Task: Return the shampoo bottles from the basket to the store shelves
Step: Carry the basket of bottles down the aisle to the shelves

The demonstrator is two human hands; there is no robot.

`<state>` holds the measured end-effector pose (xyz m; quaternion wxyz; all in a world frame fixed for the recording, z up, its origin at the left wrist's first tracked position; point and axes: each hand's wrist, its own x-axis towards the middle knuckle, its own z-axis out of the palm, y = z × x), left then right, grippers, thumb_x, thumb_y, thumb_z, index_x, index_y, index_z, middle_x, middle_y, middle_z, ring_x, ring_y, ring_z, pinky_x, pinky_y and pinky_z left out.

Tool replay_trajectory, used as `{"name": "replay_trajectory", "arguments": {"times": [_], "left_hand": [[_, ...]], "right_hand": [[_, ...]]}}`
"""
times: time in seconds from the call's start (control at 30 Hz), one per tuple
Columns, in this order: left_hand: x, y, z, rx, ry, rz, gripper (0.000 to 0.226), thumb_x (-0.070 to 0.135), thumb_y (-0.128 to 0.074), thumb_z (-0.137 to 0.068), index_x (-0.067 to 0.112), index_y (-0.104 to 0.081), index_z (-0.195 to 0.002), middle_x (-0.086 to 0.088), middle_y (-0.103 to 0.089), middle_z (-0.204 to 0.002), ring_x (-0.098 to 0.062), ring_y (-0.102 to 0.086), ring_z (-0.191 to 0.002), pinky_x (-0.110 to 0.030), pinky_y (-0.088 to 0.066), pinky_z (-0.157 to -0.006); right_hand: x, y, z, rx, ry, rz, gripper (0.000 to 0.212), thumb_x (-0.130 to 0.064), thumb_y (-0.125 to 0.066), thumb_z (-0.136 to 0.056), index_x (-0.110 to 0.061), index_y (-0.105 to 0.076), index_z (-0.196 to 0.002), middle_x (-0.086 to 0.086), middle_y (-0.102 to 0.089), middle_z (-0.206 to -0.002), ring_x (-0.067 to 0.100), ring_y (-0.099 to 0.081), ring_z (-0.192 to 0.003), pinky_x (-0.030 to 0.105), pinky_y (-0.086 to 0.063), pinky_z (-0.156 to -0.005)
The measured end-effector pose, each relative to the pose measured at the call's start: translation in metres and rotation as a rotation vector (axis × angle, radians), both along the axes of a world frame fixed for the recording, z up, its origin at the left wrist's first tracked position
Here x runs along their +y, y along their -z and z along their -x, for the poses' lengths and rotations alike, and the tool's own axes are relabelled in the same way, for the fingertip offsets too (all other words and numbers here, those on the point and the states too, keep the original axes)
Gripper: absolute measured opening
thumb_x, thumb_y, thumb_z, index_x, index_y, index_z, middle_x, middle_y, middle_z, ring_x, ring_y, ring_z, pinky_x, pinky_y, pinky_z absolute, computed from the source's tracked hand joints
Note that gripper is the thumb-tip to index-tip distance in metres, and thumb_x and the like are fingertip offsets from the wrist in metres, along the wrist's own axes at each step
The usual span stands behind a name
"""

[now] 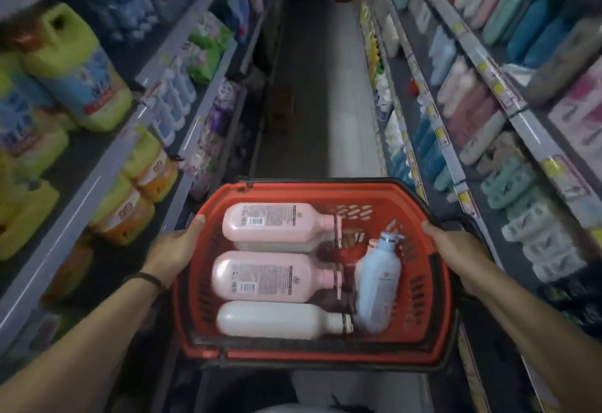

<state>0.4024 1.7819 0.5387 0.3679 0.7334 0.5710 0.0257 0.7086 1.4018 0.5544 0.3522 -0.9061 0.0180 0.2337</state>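
Note:
I carry a red plastic basket [433, 308] in front of me in a store aisle. My left hand [177, 250] grips its left rim and my right hand [452, 250] grips its right rim. Inside lie two pink shampoo bottles, the farther one [277, 223] and the nearer one [277, 277], both with caps to the right. A white bottle [277, 320] lies nearest me. A light blue bottle [378, 282] lies at the right, cap pointing away. More bottles show partly beneath them.
Shelves line both sides of the narrow aisle. The left shelves [107, 165] hold yellow-green jugs [75, 67] and refill pouches. The right shelves [508, 109] hold rows of pink, blue and teal bottles [469, 87]. The grey floor [312, 93] runs ahead between them.

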Motion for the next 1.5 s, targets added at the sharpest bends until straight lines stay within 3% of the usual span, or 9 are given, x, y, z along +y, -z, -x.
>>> {"name": "replay_trajectory", "arguments": {"times": [0.2, 0.3, 0.4, 0.5, 0.8, 0.97, 1.2, 1.33, 1.5], "left_hand": [[0.123, -0.001, -0.15, -0.093, 0.02, 0.028, 0.079, 0.089, -0.046, -0.09, 0.018, -0.08, -0.091, -0.016, -0.079, -0.114, -0.038, -0.072, -0.111, -0.047, -0.057, -0.102], [0.181, -0.007, -0.229, -0.092, 0.047, 0.003, 0.085, 0.098, -0.044, -0.081, 0.025, -0.083, -0.101, -0.015, -0.08, -0.118, -0.039, -0.072, -0.114, -0.05, -0.055, -0.107], [0.231, -0.002, -0.311, -0.111, 0.088, -0.04, 0.087, 0.098, -0.043, -0.08, 0.022, -0.083, -0.085, -0.017, -0.081, -0.108, -0.04, -0.073, -0.109, -0.049, -0.056, -0.104], [0.273, 0.003, -0.394, -0.061, 0.138, -0.086, 0.082, 0.081, -0.044, -0.098, 0.01, -0.082, -0.085, -0.023, -0.077, -0.103, -0.043, -0.07, -0.107, -0.043, -0.054, -0.096], [0.402, -0.002, -0.616, -0.028, 0.126, -0.104, 0.093, 0.093, -0.034, -0.082, 0.017, -0.086, -0.099, -0.023, -0.079, -0.114, -0.042, -0.07, -0.117, -0.047, -0.052, -0.105], [0.487, 0.007, -0.733, -0.06, 0.133, -0.084, 0.078, 0.076, -0.048, -0.1, 0.009, -0.08, -0.076, -0.015, -0.078, -0.083, -0.037, -0.073, -0.092, -0.044, -0.056, -0.09], [0.63, 0.033, -0.907, -0.03, 0.298, -0.084, 0.082, 0.083, -0.041, -0.097, 0.015, -0.08, -0.073, -0.008, -0.078, -0.08, -0.036, -0.072, -0.091, -0.043, -0.057, -0.09], [0.687, 0.025, -1.0, -0.008, 0.395, -0.111, 0.079, 0.084, -0.042, -0.096, 0.018, -0.082, -0.08, -0.012, -0.079, -0.089, -0.037, -0.072, -0.098, -0.043, -0.056, -0.094], [0.735, 0.018, -1.129, -0.009, 0.488, -0.152, 0.079, 0.083, -0.044, -0.097, 0.017, -0.083, -0.078, -0.011, -0.08, -0.086, -0.037, -0.072, -0.097, -0.044, -0.056, -0.095]], "right_hand": [[0.106, -0.02, -0.114, 0.013, -0.004, -0.037, 0.041, -0.061, -0.075, -0.094, -0.02, -0.081, -0.093, -0.001, -0.074, -0.08, 0.018, -0.069, -0.074, 0.027, -0.049, -0.064], [0.15, -0.02, -0.181, -0.007, 0.011, -0.026, 0.037, -0.056, -0.074, -0.097, -0.023, -0.073, -0.08, -0.001, -0.071, -0.079, 0.022, -0.069, -0.076, 0.038, -0.057, -0.078], [0.192, -0.006, -0.258, -0.04, 0.052, -0.044, 0.034, -0.051, -0.077, -0.097, -0.024, -0.074, -0.077, 0.003, -0.076, -0.082, 0.027, -0.075, -0.083, 0.044, -0.062, -0.089], [0.232, 0.019, -0.345, -0.059, 0.027, -0.071, 0.027, -0.047, -0.082, -0.094, -0.022, -0.081, -0.083, 0.003, -0.083, -0.086, 0.025, -0.079, -0.081, 0.048, -0.065, -0.089], [0.364, 0.018, -0.581, -0.091, 0.001, -0.031, 0.032, -0.054, -0.073, -0.098, -0.023, -0.083, -0.098, 0.008, -0.079, -0.096, 0.029, -0.073, -0.094, 0.042, -0.058, -0.091], [0.444, 0.019, -0.693, -0.116, -0.008, -0.02, 0.035, -0.053, -0.074, -0.098, -0.02, -0.083, -0.093, 0.01, -0.082, -0.095, 0.033, -0.076, -0.094, 0.045, -0.06, -0.092], [0.543, 0.041, -0.794, -0.067, 0.152, 0.008, 0.039, -0.065, -0.07, -0.095, -0.027, -0.08, -0.089, 0.002, -0.082, -0.095, 0.033, -0.077, -0.091, 0.051, -0.062, -0.094], [0.589, 0.036, -0.842, -0.092, 0.237, -0.015, 0.041, -0.064, -0.07, -0.095, -0.029, -0.081, -0.113, 0.009, -0.081, -0.114, 0.036, -0.075, -0.107, 0.054, -0.059, -0.101], [0.623, 0.05, -0.901, -0.131, 0.338, -0.071, 0.033, -0.058, -0.068, -0.1, -0.03, -0.08, -0.113, -0.001, -0.081, -0.112, 0.032, -0.075, -0.105, 0.054, -0.059, -0.099]]}}
